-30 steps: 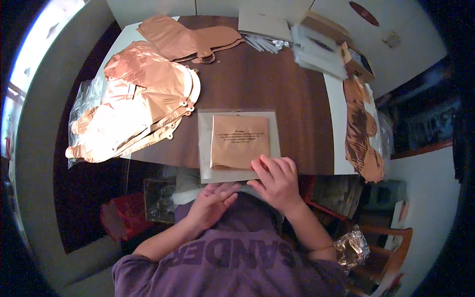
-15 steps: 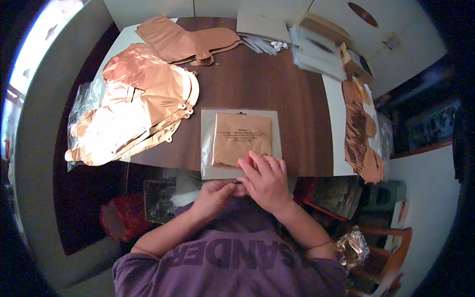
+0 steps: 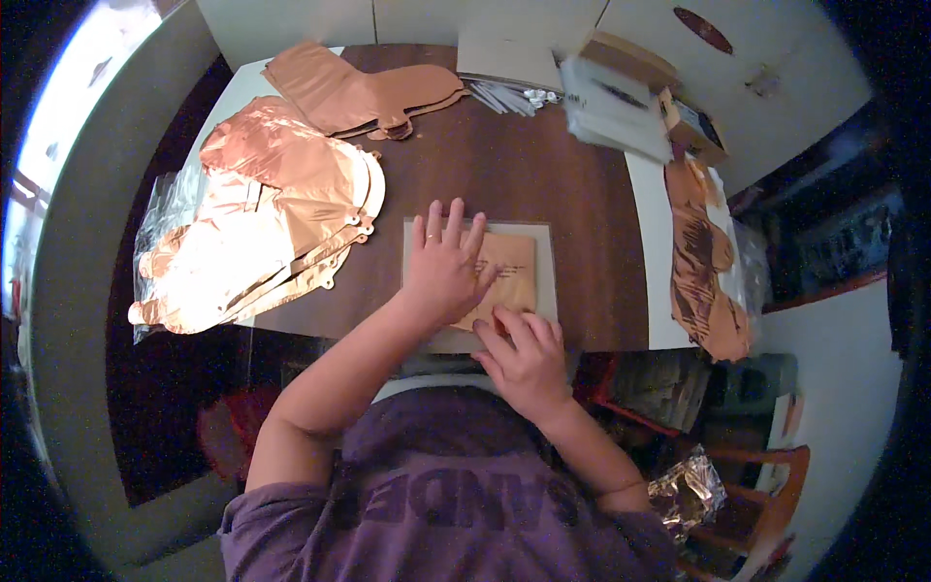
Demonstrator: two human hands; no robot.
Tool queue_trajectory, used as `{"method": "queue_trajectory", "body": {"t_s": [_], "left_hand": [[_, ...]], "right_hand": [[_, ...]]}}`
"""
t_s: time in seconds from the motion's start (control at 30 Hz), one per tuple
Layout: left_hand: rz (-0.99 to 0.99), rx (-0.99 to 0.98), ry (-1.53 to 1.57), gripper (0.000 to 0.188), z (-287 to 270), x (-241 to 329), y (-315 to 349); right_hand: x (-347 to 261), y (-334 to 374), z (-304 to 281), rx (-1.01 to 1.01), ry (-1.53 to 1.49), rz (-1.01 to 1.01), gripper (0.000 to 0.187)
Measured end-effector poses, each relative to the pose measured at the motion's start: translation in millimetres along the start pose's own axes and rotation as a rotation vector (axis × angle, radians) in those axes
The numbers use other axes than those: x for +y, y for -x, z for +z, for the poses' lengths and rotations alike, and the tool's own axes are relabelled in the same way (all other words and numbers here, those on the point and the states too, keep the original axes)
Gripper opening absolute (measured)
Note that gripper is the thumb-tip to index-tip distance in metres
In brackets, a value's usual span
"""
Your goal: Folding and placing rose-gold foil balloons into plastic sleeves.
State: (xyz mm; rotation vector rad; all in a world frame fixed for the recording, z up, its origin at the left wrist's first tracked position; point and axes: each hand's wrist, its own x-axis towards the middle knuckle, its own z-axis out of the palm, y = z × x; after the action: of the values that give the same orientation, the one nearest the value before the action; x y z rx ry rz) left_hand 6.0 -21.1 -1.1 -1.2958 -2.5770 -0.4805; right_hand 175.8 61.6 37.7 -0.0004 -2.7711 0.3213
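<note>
Copper packet: the folded packet (image 3: 519,254) is lying within the outline of the clear sleeve (image 3: 547,272) on the brown table (image 3: 601,242); whether it is inside or on top, one cannot tell.
Handling: it is looking light, thin and soft, probably slippery and easily creased.
Hold: the sleeve's side edges are probably offering the safest grip, with a flat palm supporting the folds.
Direction: dark print is running left to right across the sleeve; packet edges are roughly following the sleeve's sides.
Long axis: the left hand is hiding too much to tell.
Left hand: the hand (image 3: 448,267) is resting flat over the sleeve's left half, fingers spread.
Right hand: the hand (image 3: 529,354) is curling at the sleeve's near edge; whether it is pinching, one cannot tell.
</note>
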Motion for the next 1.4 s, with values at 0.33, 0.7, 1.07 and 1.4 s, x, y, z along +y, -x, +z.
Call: {"method": "queue_trajectory", "body": {"t_s": [0.33, 0.7, 1.07, 1.4], "left_hand": [[0.083, 0.007, 0.542, 0.074, -34.4, -9.0, -4.7], [0.153, -0.065, 0.104, 0.082, -44.1, -4.3, 94.5], [0.002, -0.133, 0.225, 0.089, -76.2, -5.7, 71.7], [0.269, -0.175, 0.192, 0.074, -53.1, -2.6, 49.2]], "right_hand": [[6.4, 0.9, 1.4, 0.065, -0.070, 0.027, 0.042], [12.5, 2.2, 5.5, 0.074, -0.203, 0.087, 0.042], [-7.6, 42.9, 16.2, 0.425, -0.087, 0.160, 0.032], [5.3, 67.9, 30.3, 0.218, -1.471, 1.151, 0.030]]}}
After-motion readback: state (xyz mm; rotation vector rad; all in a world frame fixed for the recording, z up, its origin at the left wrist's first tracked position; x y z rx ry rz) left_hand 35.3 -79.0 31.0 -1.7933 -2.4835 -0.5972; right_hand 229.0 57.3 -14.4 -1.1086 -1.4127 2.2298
